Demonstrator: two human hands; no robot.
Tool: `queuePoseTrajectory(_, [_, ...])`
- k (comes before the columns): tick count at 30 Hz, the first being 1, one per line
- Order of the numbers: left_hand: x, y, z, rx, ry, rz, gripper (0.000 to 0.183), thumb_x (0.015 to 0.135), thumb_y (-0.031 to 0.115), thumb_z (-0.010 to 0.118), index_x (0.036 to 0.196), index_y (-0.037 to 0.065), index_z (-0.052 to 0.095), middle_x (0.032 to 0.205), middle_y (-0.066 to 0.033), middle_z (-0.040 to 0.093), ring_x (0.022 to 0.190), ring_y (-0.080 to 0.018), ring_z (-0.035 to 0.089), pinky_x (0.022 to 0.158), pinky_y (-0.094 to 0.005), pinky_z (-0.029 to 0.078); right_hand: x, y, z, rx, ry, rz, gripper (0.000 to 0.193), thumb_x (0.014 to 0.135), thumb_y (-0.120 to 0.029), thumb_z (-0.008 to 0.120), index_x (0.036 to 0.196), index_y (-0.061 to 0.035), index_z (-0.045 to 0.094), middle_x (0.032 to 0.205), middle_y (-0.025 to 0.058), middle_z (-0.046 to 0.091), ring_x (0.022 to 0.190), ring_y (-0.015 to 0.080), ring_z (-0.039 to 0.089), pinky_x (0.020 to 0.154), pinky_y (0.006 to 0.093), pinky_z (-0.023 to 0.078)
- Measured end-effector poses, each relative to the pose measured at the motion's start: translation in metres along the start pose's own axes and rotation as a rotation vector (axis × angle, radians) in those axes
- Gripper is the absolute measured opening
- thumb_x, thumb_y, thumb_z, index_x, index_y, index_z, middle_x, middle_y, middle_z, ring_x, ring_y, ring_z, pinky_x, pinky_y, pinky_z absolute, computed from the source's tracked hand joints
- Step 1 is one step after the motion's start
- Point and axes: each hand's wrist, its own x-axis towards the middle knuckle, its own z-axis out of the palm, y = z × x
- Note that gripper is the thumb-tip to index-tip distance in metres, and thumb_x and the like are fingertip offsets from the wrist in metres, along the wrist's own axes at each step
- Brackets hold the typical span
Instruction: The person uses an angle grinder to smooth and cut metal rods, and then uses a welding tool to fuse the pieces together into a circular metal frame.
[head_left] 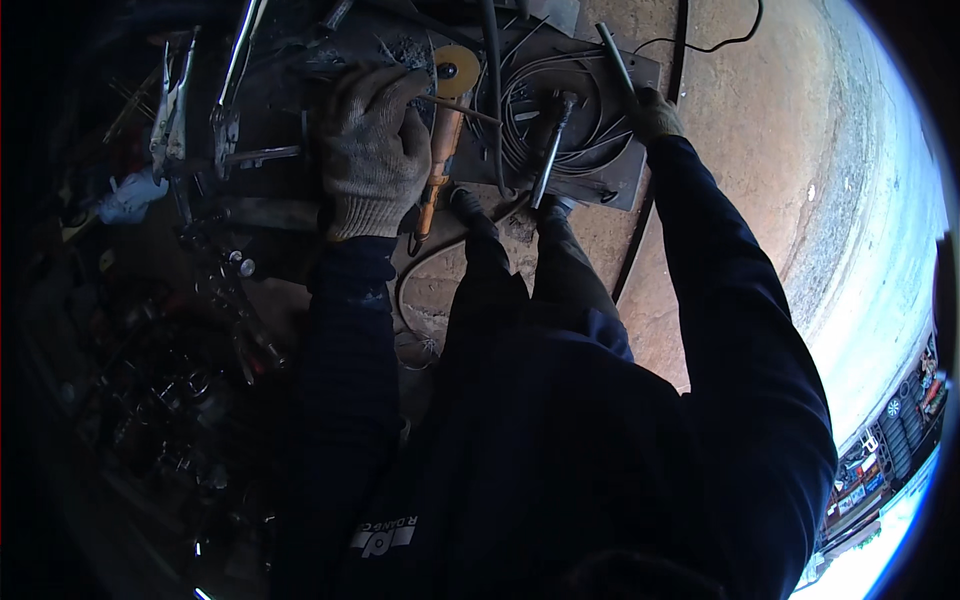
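Grey metal: a straight bar [618, 60] in the gloved right hand [655, 115], fingers wrapped round its near end, the far end jutting out past the knuckles. Gloved left hand [375, 150] half curled, fingers bent and thumb near them; a thin rod [462, 110] runs out rightward from by the thumb, though from where I stand I cannot tell whether it is gripped. Just right of that hand, a grinder [443, 150], orange-bodied, with a yellowish disc [456, 70] beyond its fingertips. Between the hands, a hammer [552, 145] over a coil [513, 125]; left of the left hand, clamps [173, 110]. Handling, my guess: bar stiff, fairly weighty, smooth enough to slip in a knit glove; best held nearer the middle for balance. Rod light, perhaps bendy, best pinched close to its end.
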Motion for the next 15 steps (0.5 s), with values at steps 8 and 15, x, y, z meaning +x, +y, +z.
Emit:
queuePoseTrajectory(8, [-0.006,0.000,-0.005,0.069,0.011,-0.003,0.036,0.075,0.003,0.066,0.109,0.014,0.071,0.113,-0.0044,0.065,0.116,-0.0296,0.058,0.102,-0.0449,0.050,-0.008,-0.039,-0.005,-0.202,0.060,-0.099,0.031,0.090,-0.024,0.057,0.113,-0.0075,0.068,0.105,0.0222,0.071,0.104,0.0397,0.068,0.088,0.0522,0.054])
queuePoseTrajectory(15, [-0.001,0.006,-0.005,0.030,0.017,-0.037,0.037,0.077,0.002,0.063,0.111,0.013,0.073,0.114,-0.0067,0.068,0.116,-0.0306,0.059,0.104,-0.0442,0.048,-0.037,0.000,0.000,0.520,-0.124,-0.037,0.036,0.098,-0.030,0.055,0.117,-0.0006,0.061,0.096,0.0165,0.070,0.074,0.0277,0.069,0.063,0.0406,0.055])
